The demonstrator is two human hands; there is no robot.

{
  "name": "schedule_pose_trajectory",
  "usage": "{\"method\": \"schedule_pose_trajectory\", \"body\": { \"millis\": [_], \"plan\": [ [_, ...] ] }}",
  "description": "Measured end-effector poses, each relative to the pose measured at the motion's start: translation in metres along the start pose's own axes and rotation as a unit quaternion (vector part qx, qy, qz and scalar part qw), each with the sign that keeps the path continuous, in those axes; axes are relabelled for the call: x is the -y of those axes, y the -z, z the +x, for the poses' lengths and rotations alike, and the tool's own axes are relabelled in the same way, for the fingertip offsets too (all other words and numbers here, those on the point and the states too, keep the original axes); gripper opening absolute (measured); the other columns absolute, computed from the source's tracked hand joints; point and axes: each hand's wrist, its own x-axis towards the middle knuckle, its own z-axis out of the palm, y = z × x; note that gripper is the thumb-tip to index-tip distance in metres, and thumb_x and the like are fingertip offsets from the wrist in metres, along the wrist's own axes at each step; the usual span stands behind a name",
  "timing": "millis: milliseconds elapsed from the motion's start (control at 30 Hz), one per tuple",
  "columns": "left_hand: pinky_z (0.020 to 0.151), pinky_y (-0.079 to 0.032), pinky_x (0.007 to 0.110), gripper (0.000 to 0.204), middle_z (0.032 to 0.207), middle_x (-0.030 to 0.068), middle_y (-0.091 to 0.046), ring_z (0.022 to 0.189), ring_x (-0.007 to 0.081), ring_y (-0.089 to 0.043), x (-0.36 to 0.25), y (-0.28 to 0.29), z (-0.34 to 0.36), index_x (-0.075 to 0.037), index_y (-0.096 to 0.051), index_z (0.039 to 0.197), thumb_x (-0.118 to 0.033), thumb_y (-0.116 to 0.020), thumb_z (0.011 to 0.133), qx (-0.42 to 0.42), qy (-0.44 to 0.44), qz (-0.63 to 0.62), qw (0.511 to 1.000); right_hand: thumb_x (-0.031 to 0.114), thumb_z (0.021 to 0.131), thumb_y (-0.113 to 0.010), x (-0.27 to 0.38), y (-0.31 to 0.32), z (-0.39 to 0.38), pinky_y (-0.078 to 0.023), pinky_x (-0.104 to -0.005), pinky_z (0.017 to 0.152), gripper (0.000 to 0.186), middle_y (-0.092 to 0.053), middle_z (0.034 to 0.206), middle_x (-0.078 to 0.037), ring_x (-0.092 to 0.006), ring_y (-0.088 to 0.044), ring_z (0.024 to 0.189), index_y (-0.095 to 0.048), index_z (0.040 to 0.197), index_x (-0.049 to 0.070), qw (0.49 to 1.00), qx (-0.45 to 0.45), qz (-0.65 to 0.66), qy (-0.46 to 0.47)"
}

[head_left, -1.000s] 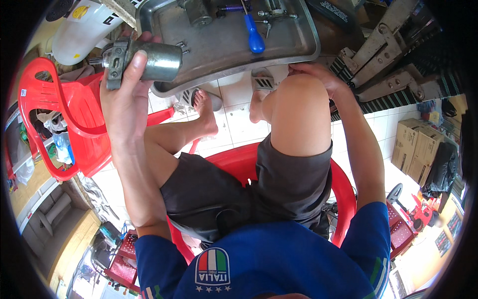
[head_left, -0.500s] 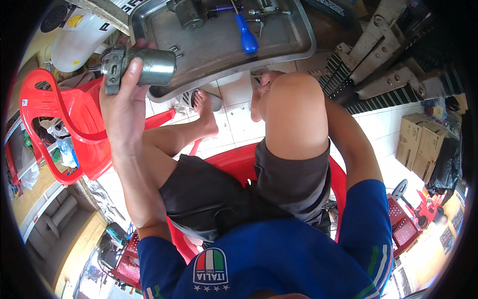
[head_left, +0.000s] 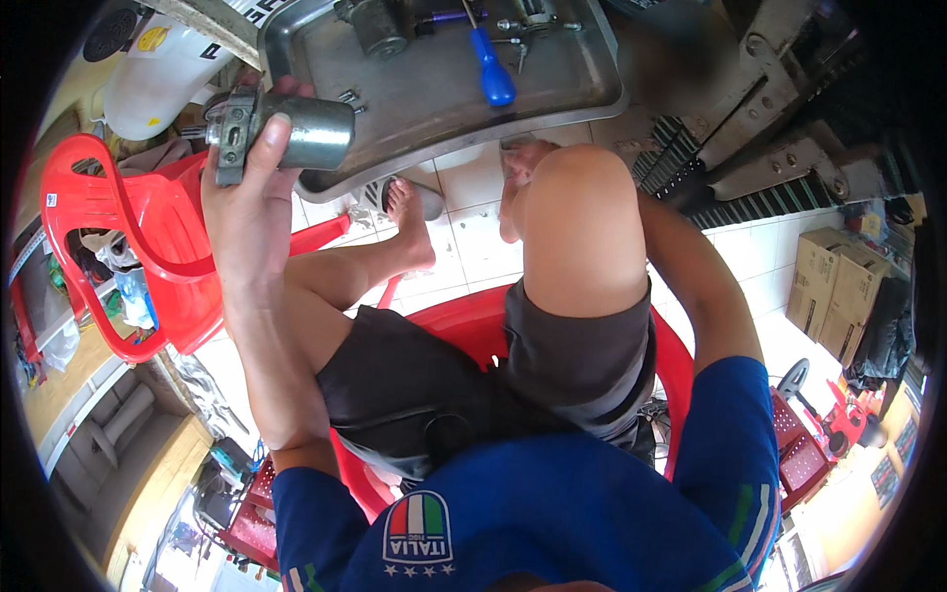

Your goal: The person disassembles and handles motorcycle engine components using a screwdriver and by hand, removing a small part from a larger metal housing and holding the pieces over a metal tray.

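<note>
My left hand (head_left: 252, 192) grips a cylindrical metal motor (head_left: 318, 134) with a flanged end and a thin shaft at its left. The thumb presses across its near side, and the fingers wrap behind it. I hold it lying sideways over the left edge of a grey metal tray (head_left: 444, 140). In the tray are a blue-handled screwdriver (head_left: 494, 79), a second cylindrical metal part (head_left: 378, 30), small bolts (head_left: 350, 99) and a metal fitting (head_left: 538, 25). My right forearm (head_left: 681, 247) runs down behind my raised right knee, which hides the right hand.
A red plastic chair (head_left: 182, 286) stands at the left, near a white tank (head_left: 158, 84). Metal brackets with dark ribbed treads (head_left: 779, 178) fill the upper right. Cardboard boxes (head_left: 834, 291) and a black bag (head_left: 881, 331) sit at the far right. White floor tiles (head_left: 469, 237) show below the tray.
The motor and my left hand have shifted slightly right and turned a little. My right forearm stays beside the knee. Things in the tray keep their places.
</note>
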Motion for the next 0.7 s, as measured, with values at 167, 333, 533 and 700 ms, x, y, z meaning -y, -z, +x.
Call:
{"method": "schedule_pose_trajectory", "body": {
  "millis": [167, 333, 533, 700],
  "plan": [
    [0.101, -0.047, 0.044, 0.053, 0.13, 0.0177, -0.056, 0.121, 0.0285, -0.056, -0.004, 0.004, -0.007, 0.005, -0.04, 0.138, -0.007, -0.062, 0.092, -0.01, -0.014, 0.029, 0.999, 0.027, 0.084, -0.071, 0.049, 0.007, -0.033, -0.045, -0.0325, 0.099, 0.051, -0.063, 0.119, -0.012, -0.0222, -0.06, 0.112, -0.056, 0.127, 0.006, 0.987, 0.005, -0.033, 0.156],
    [0.101, -0.046, 0.045, 0.049, 0.131, 0.0173, -0.055, 0.123, 0.0294, -0.054, -0.005, -0.002, -0.002, 0.004, -0.04, 0.138, -0.009, -0.059, 0.094, -0.002, -0.024, 0.036, 0.999, 0.045, 0.092, -0.06, -0.097, -0.034, 0.037, -0.05, -0.0327, 0.088, 0.047, -0.07, 0.104, -0.009, -0.0199, -0.065, 0.096, -0.065, 0.115, 0.004, 0.964, -0.045, 0.263, -0.008],
    [0.102, -0.045, 0.046, 0.049, 0.131, 0.0173, -0.054, 0.124, 0.0274, -0.052, -0.001, 0.021, -0.002, 0.002, -0.039, 0.139, -0.015, -0.056, 0.097, 0.001, -0.003, 0.049, 0.999, 0.047, 0.093, -0.054, -0.225, -0.074, 0.035, -0.056, -0.0418, 0.063, 0.044, -0.069, 0.086, -0.017, -0.0317, -0.068, 0.076, -0.066, 0.103, 0.006, 0.851, -0.316, -0.399, -0.13],
    [0.111, -0.033, 0.046, 0.052, 0.142, 0.0174, -0.046, 0.133, 0.0273, -0.043, 0.007, 0.024, 0.007, 0.001, -0.036, 0.143, -0.028, -0.048, 0.101, 0.01, 0.025, 0.083, 0.996, 0.051, 0.097, -0.047, -0.248, -0.044, 0.01, -0.054, -0.0395, 0.05, 0.055, -0.062, 0.073, -0.016, -0.0305, -0.068, 0.064, -0.061, 0.102, -0.003, 0.923, -0.332, 0.003, -0.195]
  ]
}}
